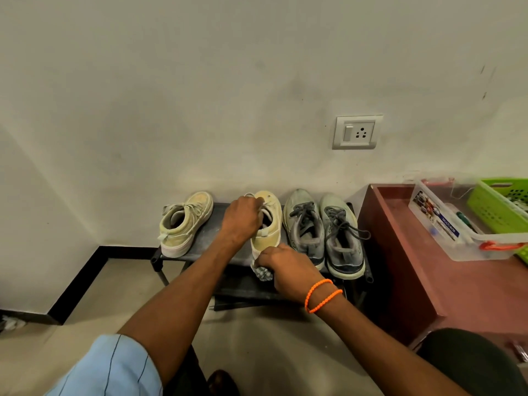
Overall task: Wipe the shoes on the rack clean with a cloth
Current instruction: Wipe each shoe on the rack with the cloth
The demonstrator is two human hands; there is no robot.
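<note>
Standing against the pale wall (200,81), a low dark shoe rack (211,247) is seen with four shoes on its top shelf. To its right a reddish-brown wooden cabinet (428,275) is placed, and on it a green plastic basket (497,207) and a clear plastic storage box (457,224) are set side by side. A switch-and-socket plate (357,132) is mounted on the wall above the rack.

Near the rack's right edge a pair of grey lace-up sneakers (323,230) is lined up, toes to the wall. At the left edge one beige high-top shoe (185,221) is set at an angle. Between them, at the middle of the shelf, the second beige high-top shoe (268,221) is held at its collar and tongue by the left hand (243,215), fingers curled around the opening. At that shoe's heel, by the front edge of the shelf, a bunched grey cloth (261,271) is gripped by the right hand (285,267) and pressed to the heel. An orange beaded bracelet (321,295) is worn on the right wrist.
</note>
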